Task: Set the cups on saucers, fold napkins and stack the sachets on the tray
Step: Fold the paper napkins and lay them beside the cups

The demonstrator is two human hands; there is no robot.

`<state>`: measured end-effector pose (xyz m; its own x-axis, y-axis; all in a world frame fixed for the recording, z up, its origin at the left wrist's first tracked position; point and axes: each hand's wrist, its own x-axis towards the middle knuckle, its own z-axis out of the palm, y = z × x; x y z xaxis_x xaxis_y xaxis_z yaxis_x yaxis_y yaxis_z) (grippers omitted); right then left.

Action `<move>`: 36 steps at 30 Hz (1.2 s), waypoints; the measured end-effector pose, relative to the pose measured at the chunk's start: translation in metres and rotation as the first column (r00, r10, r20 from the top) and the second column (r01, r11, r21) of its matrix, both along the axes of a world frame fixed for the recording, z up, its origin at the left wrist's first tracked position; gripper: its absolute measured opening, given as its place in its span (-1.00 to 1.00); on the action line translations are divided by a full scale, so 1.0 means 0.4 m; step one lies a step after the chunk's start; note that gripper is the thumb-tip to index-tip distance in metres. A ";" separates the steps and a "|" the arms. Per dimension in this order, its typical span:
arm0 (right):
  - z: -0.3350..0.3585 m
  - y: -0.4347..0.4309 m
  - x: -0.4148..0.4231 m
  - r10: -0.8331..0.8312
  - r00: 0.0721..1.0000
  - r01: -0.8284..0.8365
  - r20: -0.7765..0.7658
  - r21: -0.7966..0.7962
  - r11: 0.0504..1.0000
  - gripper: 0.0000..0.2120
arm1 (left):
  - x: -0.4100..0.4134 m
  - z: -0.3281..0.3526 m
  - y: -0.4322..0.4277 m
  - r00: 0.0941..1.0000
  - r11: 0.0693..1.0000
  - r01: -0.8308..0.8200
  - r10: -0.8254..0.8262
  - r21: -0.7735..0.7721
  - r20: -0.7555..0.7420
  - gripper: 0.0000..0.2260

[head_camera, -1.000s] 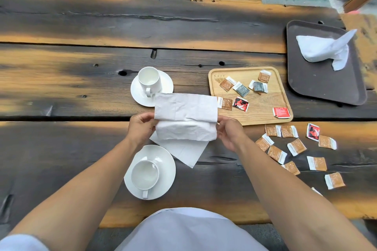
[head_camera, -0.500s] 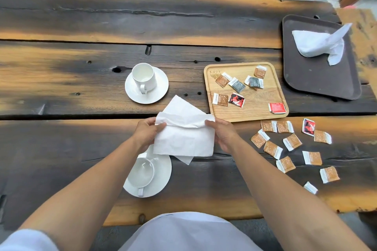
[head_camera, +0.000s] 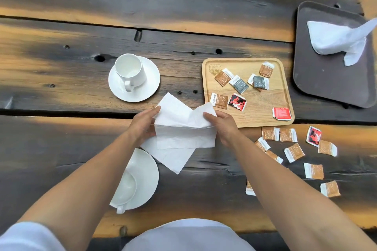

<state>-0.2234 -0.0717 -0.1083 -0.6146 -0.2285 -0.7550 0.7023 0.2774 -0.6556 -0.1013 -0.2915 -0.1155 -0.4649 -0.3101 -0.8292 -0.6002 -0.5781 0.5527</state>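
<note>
In the head view the left hand [head_camera: 143,126] and right hand [head_camera: 222,126] each pinch a side edge of the paper napkin [head_camera: 183,136], thumbs on top and fingers curled underneath. The sheet is held between them just above the table, with its upper flap peaking unevenly beyond the fingertips.

To fold it well, I'd say bring that flap down so its corners meet the edge nearest the wrists. Then crease outward from between the thumbs.

The near cup [head_camera: 126,187] sits below the left wrist, half hidden by the forearm. A point of paper pokes out under the fingers, and I can't tell whether it is the same sheet or a second one. The loose sachets [head_camera: 293,151] lie to the right of the right hand, and their print is unreadable.
</note>
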 end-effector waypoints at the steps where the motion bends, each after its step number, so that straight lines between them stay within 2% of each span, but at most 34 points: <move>1: -0.005 -0.002 -0.008 0.018 1.000 -0.018 -0.002 0.004 1.000 -0.83 | -0.007 -0.006 -0.003 1.000 1.000 -0.011 0.011 0.008 -0.019 -0.77; 6: -0.009 -0.005 -0.038 0.093 0.996 -0.093 -0.002 0.007 0.996 -0.78 | -0.028 -0.008 -0.006 0.998 0.997 -0.062 0.060 -0.054 -0.035 -0.89; 12: 0.009 -0.014 -0.054 0.055 0.994 -0.058 -0.097 -0.027 0.998 -0.71 | -0.028 0.010 -0.018 0.977 0.991 -0.127 0.117 -0.048 -0.176 -0.83; 14: 0.021 -0.010 -0.052 0.055 0.990 -0.059 -0.129 -0.026 0.998 -0.70 | -0.026 0.015 -0.021 0.977 0.992 -0.104 0.087 -0.077 -0.197 -0.79; 18: 0.037 0.010 -0.031 0.097 0.965 -0.097 -0.244 0.014 0.995 -0.55 | -0.006 0.017 -0.021 0.982 0.966 0.028 -0.074 -0.256 -0.174 -0.76; 20: 0.047 0.030 -0.013 0.127 0.950 -0.123 -0.286 0.032 0.992 -0.62 | 0.011 0.013 -0.017 0.975 0.943 0.083 -0.143 -0.322 -0.168 -0.71; 23: 0.053 0.063 0.017 0.214 0.912 -0.187 -0.349 0.109 0.976 -0.77 | 0.040 0.001 -0.012 0.967 0.911 0.140 -0.211 -0.388 -0.146 -0.62; 24: 0.050 0.074 0.028 0.261 0.890 -0.220 -0.374 0.149 0.964 -0.75 | 0.048 -0.008 -0.012 0.959 0.895 0.178 -0.251 -0.408 -0.130 -0.61; 27: 0.035 0.096 0.053 0.406 0.809 -0.284 -0.426 0.321 0.903 -0.48 | 0.062 -0.035 -0.007 0.935 0.844 0.300 -0.352 -0.445 -0.037 -0.52; 29: 0.030 0.098 0.060 0.418 0.791 -0.259 -0.446 0.375 0.890 -0.41 | 0.056 -0.042 -0.001 0.954 0.842 0.275 -0.300 -0.465 0.020 -0.50; 31: 0.030 0.090 0.062 0.424 0.782 -0.239 -0.457 0.407 0.882 -0.44 | 0.041 -0.040 0.007 0.969 0.845 0.232 -0.246 -0.482 0.036 -0.56; 33: 0.031 0.080 0.059 0.463 0.750 -0.233 -0.473 0.467 0.853 -0.51 | 0.026 -0.035 0.015 0.955 0.795 0.275 -0.288 -0.541 0.063 -0.64; 36: 0.023 0.061 0.043 0.553 0.673 -0.260 -0.492 0.542 0.799 -0.68 | -0.001 -0.026 0.028 0.894 0.629 0.408 -0.423 -0.662 0.148 -0.73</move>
